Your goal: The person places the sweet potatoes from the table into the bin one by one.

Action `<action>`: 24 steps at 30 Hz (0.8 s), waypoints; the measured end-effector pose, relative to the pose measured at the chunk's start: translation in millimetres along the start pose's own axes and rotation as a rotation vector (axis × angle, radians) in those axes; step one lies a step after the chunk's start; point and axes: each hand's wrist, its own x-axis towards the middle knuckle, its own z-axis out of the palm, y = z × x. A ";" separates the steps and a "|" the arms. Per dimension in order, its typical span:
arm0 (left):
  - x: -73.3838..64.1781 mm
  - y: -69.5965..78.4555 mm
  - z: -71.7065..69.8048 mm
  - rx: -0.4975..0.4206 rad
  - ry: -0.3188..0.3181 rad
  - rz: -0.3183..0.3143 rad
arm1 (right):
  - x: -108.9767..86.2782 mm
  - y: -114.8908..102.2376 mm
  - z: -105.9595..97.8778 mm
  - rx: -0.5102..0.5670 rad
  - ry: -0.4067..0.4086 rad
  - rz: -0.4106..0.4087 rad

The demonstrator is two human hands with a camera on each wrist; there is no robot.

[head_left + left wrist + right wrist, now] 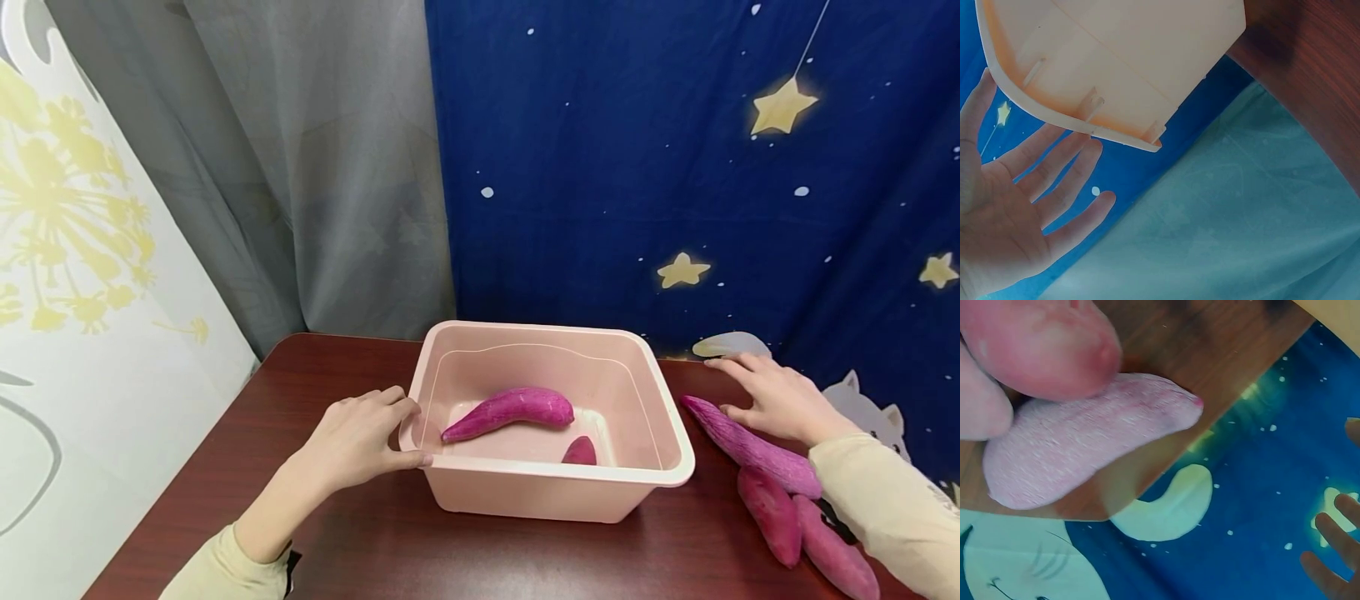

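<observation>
Steadying, it seems, one pink tub (525, 495), the left hand (360, 442) is straddling its near-left corner, fingers spread loosely and touching it. Inside, a curved sweet potato (517, 411) and a partly hidden sweet potato (580, 452) are lying, making two. Rightward on the table (510, 562), three more are lying bunched: a long sweet potato (757, 448) and two smoother sweet potatoes (772, 518). Beside the long one, the right hand (776, 400) is hovering with fingers spread, pinching nothing; I cannot tell whether it is touching. Picking it up seems the step; the next move is calling for curling fingers round it.
</observation>
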 end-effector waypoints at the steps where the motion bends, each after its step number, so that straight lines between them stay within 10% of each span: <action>1: -0.1 0.0 -0.1 0.000 0.001 0.000 | -1.1 0.3 2.0 0.005 -0.013 0.013; 24: 0.6 -1.2 0.4 -0.006 -0.002 -0.006 | -30.1 16.4 54.2 0.074 -0.184 0.135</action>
